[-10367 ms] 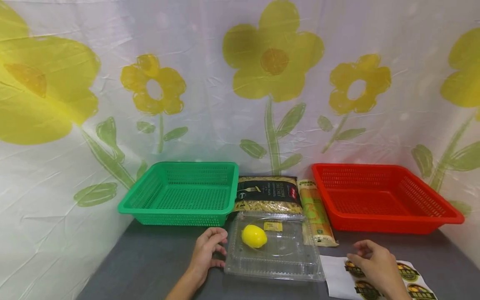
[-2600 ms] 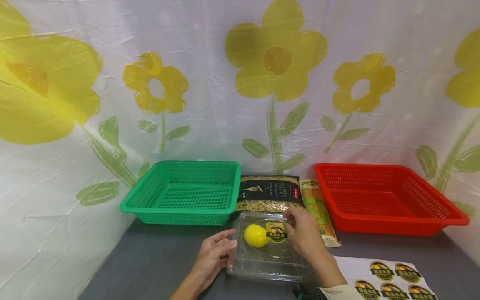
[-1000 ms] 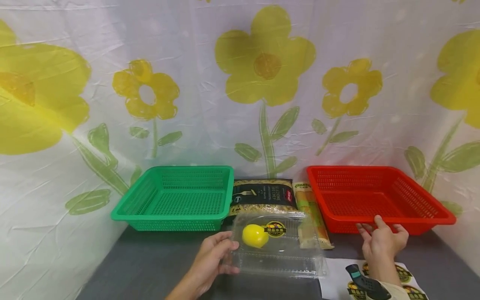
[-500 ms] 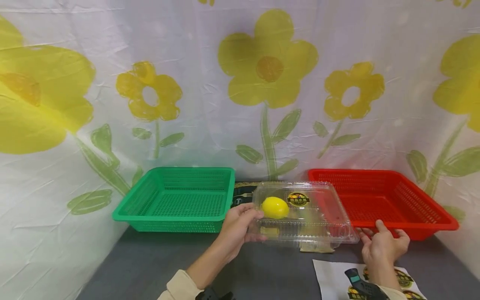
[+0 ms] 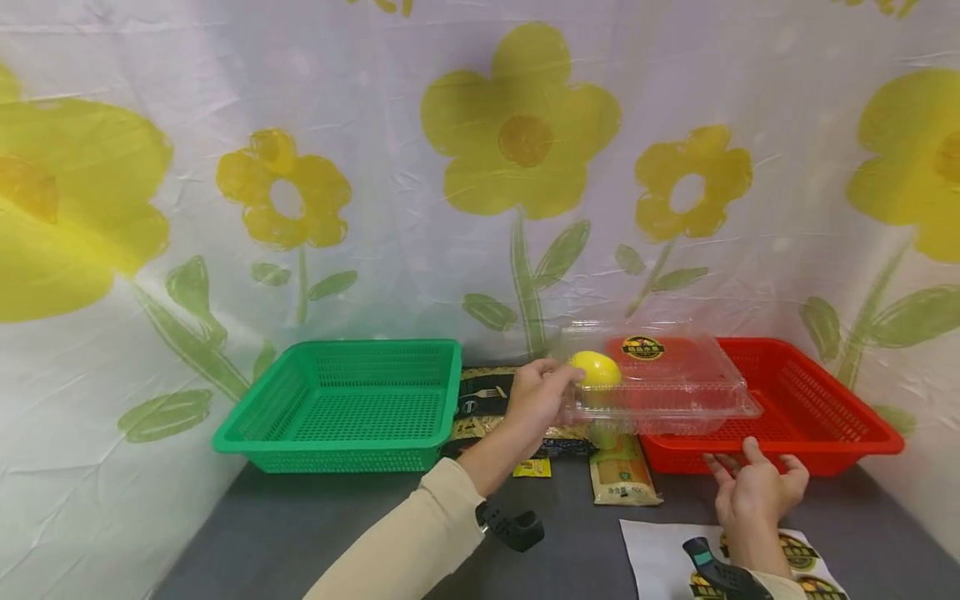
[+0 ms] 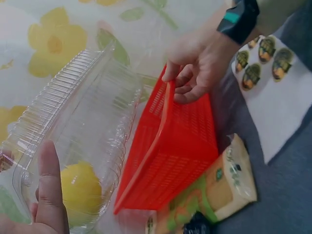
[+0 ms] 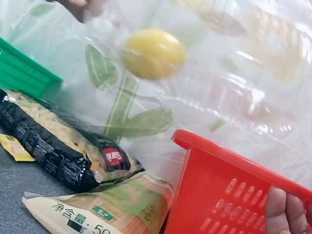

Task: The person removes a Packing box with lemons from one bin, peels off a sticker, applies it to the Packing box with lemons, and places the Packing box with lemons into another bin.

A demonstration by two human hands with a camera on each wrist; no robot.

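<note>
My left hand [image 5: 536,400] grips the left edge of a clear plastic clamshell box [image 5: 682,392], its thumb on top. The box is held up in the air over the left part of the red basket [image 5: 795,417]. Inside lies a yellow lemon [image 5: 596,368], at the end by my hand. A round black-and-gold sticker [image 5: 643,347] is on the lid. My right hand [image 5: 757,492] holds the front rim of the red basket, palm turned up; in the left wrist view the right thumb [image 6: 171,73] lies at the rim with the fingers curled below it.
A green basket [image 5: 337,458] stands at the left. Between the baskets lie a pasta bag [image 7: 63,141] and a noodle packet [image 5: 622,479]. A small yellow packet [image 5: 532,468] lies before the pasta bag. A sticker sheet [image 5: 660,550] is at the front right, partly under my right arm.
The right hand put a sticker on the lid, then moved to the red basket's rim. My left hand has lifted the box with the lemon and carried it rightward over the basket, uncovering the yellow packet.
</note>
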